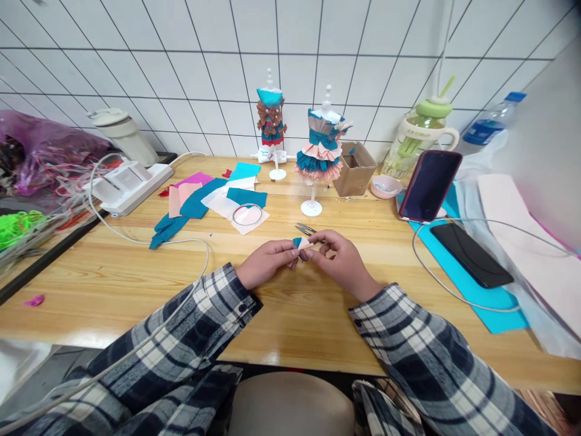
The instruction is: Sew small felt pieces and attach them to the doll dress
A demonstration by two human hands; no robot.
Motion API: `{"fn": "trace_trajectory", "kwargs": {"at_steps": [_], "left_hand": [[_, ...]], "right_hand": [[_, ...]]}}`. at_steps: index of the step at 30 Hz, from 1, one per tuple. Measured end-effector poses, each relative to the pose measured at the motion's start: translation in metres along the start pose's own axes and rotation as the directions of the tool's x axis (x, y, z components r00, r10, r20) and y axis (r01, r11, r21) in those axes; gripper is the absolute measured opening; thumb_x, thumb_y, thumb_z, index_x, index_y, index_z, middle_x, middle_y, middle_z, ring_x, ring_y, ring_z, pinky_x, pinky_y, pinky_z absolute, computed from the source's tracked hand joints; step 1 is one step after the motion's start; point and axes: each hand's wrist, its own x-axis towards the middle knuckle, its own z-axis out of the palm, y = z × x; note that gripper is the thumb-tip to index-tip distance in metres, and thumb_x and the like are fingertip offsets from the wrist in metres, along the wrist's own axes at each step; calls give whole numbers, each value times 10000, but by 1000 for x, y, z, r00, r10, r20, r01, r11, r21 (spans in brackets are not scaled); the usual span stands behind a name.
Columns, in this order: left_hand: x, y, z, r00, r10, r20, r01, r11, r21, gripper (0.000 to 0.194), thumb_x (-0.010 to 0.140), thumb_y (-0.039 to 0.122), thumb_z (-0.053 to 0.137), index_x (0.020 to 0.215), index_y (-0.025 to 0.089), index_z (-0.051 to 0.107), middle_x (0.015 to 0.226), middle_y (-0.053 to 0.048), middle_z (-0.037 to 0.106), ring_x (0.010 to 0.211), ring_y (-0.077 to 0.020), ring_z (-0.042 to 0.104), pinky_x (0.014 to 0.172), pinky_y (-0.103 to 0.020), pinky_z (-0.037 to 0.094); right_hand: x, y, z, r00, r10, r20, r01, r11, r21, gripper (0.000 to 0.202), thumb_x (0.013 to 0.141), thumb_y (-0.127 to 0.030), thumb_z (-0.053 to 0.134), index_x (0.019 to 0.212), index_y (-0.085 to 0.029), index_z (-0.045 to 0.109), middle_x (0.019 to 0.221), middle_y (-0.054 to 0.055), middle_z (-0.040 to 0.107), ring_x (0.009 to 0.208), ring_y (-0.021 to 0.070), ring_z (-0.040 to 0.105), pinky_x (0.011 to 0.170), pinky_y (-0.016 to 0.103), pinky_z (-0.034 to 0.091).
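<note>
My left hand [269, 261] pinches a small folded piece of crepe paper [301, 243], teal and pale pink, from the left. From the other side the fingertips of my right hand [341, 261] also grip its edge. Both hands are held just above the wooden table. Dark thread snips [305, 229] lie right behind the fingers, partly hidden by my right hand. Farther back stands a mini dress form [318, 151] in a ruffled teal, pink and grey paper dress. Beside it is a second dress form [271, 121] with brown bows.
Paper scraps [200, 197] and a wire ring [247, 214] lie at the left middle. A power strip [136, 188] and its cable [206, 254] are farther left. On the right are a small box [356, 172], a pink bowl [385, 186], a propped phone [429, 184], another phone [472, 254] and a jug [415, 142].
</note>
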Motion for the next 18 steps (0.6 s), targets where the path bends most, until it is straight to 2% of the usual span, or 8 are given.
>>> {"fn": "trace_trajectory", "kwargs": {"at_steps": [4, 6, 8, 10, 11, 13, 15, 18], "left_hand": [[-1, 2, 2, 1000, 27, 8, -28, 994, 104, 336, 868, 407, 454, 693, 151, 583, 657, -4, 542, 668, -139, 494, 677, -252, 395], [-1, 2, 2, 996, 88, -27, -78, 964, 252, 316, 877, 395, 448, 777, 156, 630, 709, -20, 595, 703, -154, 522, 690, -260, 397], [-1, 2, 3, 982, 181, -54, -140, 890, 434, 286, 873, 376, 466, 874, 172, 667, 802, -45, 648, 784, -179, 551, 746, -278, 395], [0, 1, 2, 968, 244, -57, -174, 820, 545, 266, 865, 360, 486, 921, 187, 680, 883, -62, 673, 856, -197, 563, 802, -291, 388], [0, 0, 2, 967, 246, -63, -171, 814, 555, 264, 864, 358, 487, 927, 189, 681, 895, -65, 677, 864, -198, 567, 808, -291, 389], [0, 0, 1, 977, 202, -72, -141, 858, 494, 270, 865, 362, 481, 901, 177, 674, 862, -58, 671, 830, -188, 571, 780, -278, 402], [0, 0, 1, 990, 127, -61, -96, 926, 366, 286, 864, 376, 475, 832, 157, 656, 775, -39, 642, 757, -168, 556, 726, -261, 407], [0, 1, 0, 999, 27, -32, -23, 992, 127, 311, 859, 392, 471, 769, 137, 624, 691, -13, 585, 685, -140, 515, 682, -246, 396]], "right_hand": [[-1, 0, 1, 1000, 9, 8, -8, 999, -47, 188, 719, -370, 645, 721, -186, 610, 667, -1, 569, 536, 100, 456, 507, 229, 362], [-1, 0, 1, 992, 102, 80, -104, 994, 21, 213, 721, -384, 632, 675, -187, 565, 537, -44, 463, 467, 84, 380, 447, 215, 304], [-2, 1, 0, 952, 218, 216, -251, 957, 142, 250, 727, -408, 613, 652, -189, 521, 478, -70, 382, 422, 73, 327, 401, 203, 259], [-2, 2, 0, 901, 292, 320, -377, 893, 245, 267, 730, -427, 602, 659, -190, 501, 473, -75, 373, 405, 71, 329, 375, 196, 259], [-2, 4, 0, 891, 309, 333, -404, 874, 269, 268, 727, -434, 604, 675, -190, 506, 482, -73, 388, 406, 73, 343, 369, 194, 269], [-1, 6, 1, 910, 304, 281, -377, 889, 259, 270, 715, -441, 623, 725, -185, 536, 528, -61, 446, 420, 73, 369, 375, 194, 290], [0, 8, 2, 949, 247, 196, -282, 942, 180, 284, 703, -444, 646, 780, -178, 579, 599, -37, 523, 443, 73, 388, 401, 202, 311], [0, 6, 0, 997, 51, 59, -50, 999, -17, 245, 713, -405, 666, 790, -175, 633, 702, 3, 596, 498, 86, 434, 484, 229, 374]]}}
